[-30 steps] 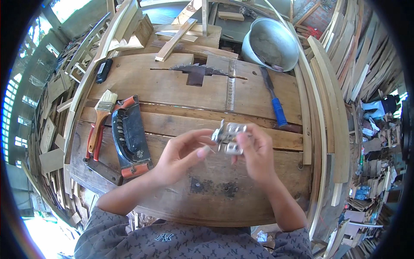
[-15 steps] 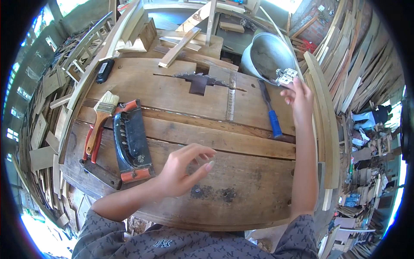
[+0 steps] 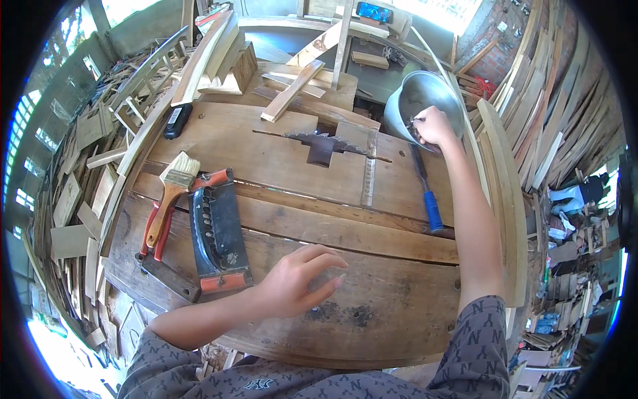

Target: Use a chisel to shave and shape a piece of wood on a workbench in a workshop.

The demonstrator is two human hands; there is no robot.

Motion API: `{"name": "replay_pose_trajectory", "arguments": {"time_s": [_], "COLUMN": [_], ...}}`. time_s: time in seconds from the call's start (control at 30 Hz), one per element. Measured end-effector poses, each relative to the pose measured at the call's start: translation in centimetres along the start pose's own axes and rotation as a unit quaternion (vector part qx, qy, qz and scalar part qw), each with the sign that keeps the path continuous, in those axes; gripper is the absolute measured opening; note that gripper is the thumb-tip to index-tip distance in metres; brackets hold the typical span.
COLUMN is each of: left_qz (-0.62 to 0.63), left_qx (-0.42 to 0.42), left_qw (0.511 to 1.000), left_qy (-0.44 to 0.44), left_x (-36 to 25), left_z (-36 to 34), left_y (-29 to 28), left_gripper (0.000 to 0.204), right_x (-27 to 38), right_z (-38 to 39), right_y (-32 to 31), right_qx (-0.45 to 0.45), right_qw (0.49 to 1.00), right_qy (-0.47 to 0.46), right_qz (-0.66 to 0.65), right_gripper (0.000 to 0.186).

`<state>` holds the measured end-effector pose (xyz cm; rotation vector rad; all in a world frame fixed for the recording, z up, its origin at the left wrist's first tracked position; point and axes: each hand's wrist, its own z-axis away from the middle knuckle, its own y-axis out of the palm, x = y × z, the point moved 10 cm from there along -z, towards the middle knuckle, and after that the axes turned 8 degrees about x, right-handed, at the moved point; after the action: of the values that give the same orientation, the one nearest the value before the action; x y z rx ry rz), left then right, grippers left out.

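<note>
My right hand (image 3: 433,125) reaches over the near rim of the metal pot (image 3: 444,86), its fingers bent around a small piece that is mostly hidden. My left hand (image 3: 299,282) hovers above the wooden bench (image 3: 399,299), empty, with fingers curved and apart. Below the pot lies a blue-handled chisel (image 3: 432,211). A paintbrush (image 3: 166,203) rests across red-handled pliers (image 3: 159,236) on the left, beside a black sanding tool with orange ends (image 3: 218,236).
A toothed saw blade (image 3: 319,141) sits in a cutout in the bench top. Wood offcuts (image 3: 289,93) and a black device (image 3: 177,121) lie toward the back. A phone (image 3: 374,12) stands behind. Long boards (image 3: 505,199) line the right side; stacked scrap wood crowds both sides.
My right hand moved from mid-bench, holding a silver metal fitting, up and right into the pot; the fitting is now mostly hidden. My left hand shifted slightly right and down.
</note>
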<state>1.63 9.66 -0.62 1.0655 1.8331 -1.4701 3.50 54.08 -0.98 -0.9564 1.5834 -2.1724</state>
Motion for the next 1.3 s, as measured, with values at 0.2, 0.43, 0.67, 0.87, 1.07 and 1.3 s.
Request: {"name": "replay_pose_trajectory", "arguments": {"time_s": [0.2, 0.43, 0.67, 0.87, 1.07, 1.3], "left_qz": [0.002, -0.019, -0.026, -0.036, -0.028, -0.046], "left_qx": [0.021, 0.038, 0.042, 0.037, 0.03, 0.032], "left_qw": [1.0, 0.999, 0.999, 0.999, 0.999, 0.998], "left_qy": [-0.013, -0.008, 0.002, 0.01, 0.034, 0.023], "left_x": [0.3, 0.3, -0.4, -0.6, -1.5, -1.2], "left_z": [0.0, 0.1, -0.3, 0.2, 0.4, 0.2], "left_y": [0.4, 1.2, 1.0, 1.0, 1.4, 1.7], "left_gripper": [0.027, 0.025, 0.025, 0.024, 0.022, 0.021], "right_x": [1.5, 2.0, 2.6, 1.9, -15.2, -23.4], "right_z": [1.0, 0.9, 4.9, 14.6, 21.7, 23.8], "right_y": [0.9, 2.5, -1.2, -8.8, -12.8, -7.8], "right_qx": [0.014, 0.07, -0.055, -0.167, -0.227, -0.156], "right_qw": [0.998, 0.997, 0.99, 0.964, 0.962, 0.958], "right_qy": [-0.033, -0.037, -0.133, -0.202, 0.064, 0.205], "right_qz": [-0.053, -0.002, 0.005, 0.036, 0.135, 0.124], "right_gripper": [0.03, 0.031, 0.029, 0.034, 0.067, 0.097]}}
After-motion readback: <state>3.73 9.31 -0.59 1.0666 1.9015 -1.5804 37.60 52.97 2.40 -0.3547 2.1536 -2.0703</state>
